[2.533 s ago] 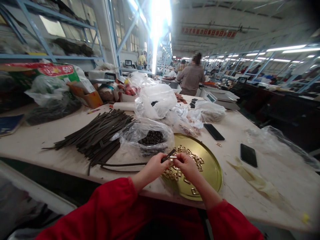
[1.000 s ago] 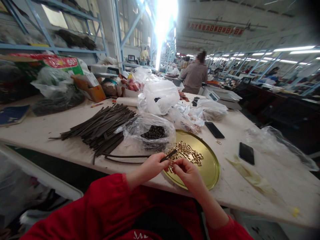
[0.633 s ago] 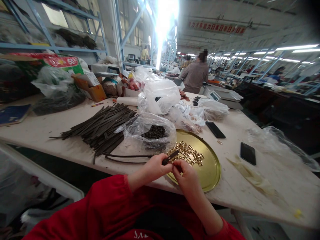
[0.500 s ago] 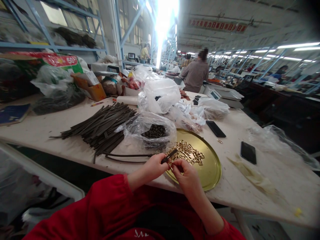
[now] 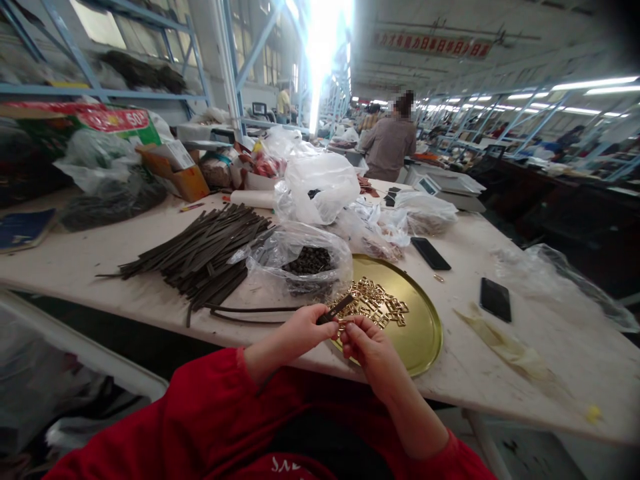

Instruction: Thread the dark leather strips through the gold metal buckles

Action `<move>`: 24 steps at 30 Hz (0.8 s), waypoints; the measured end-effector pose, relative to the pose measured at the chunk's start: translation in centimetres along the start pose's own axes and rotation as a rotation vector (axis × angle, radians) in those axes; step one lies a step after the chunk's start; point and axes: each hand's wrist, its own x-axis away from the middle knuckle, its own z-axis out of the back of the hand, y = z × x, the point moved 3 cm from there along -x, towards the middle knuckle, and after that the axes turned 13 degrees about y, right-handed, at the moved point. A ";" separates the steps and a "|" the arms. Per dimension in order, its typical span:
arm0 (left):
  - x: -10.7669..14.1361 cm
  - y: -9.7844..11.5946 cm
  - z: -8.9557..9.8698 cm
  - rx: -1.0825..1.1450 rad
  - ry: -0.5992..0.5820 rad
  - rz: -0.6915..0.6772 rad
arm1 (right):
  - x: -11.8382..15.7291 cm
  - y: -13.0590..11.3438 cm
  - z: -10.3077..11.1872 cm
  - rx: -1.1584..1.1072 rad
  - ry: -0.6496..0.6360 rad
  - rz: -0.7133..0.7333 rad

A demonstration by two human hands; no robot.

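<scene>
My left hand (image 5: pixel 306 328) is closed on a dark strap (image 5: pixel 343 307), whose flat end sticks out past the thumb, tilted up to the right. Against it, my right hand (image 5: pixel 369 345) pinches with thumb and forefinger; whatever is between those fingertips is too small to make out. Both hands are over the near left edge of a round gold tray (image 5: pixel 425 333). A heap of small gold buckles (image 5: pixel 373 299) lies on the tray, just beyond my fingers.
Left of the hands lies a pile of dark straps (image 5: pixel 200 250). A clear plastic bag (image 5: pixel 265 257) of small black pieces stands behind them. Two black phones, one nearer (image 5: pixel 495 299) and one farther (image 5: pixel 431 254), rest on the right. A person (image 5: pixel 390 143) stands beyond the table.
My fingertips have come closer together at the strap, and the right hand's fingers are curled in more. The strap's end stays over the tray.
</scene>
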 end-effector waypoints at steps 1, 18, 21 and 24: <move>0.0 0.1 0.0 -0.005 0.012 -0.021 | 0.0 0.0 -0.1 -0.004 -0.003 0.010; 0.4 0.1 0.0 -0.158 0.099 -0.081 | 0.4 1.1 -1.3 -0.265 0.005 -0.096; 0.5 0.0 0.0 -0.143 0.083 -0.066 | 0.6 1.3 -1.3 -0.269 -0.001 -0.105; 0.6 0.2 0.2 -0.156 0.078 -0.074 | 0.8 1.4 -1.1 -0.225 -0.005 -0.092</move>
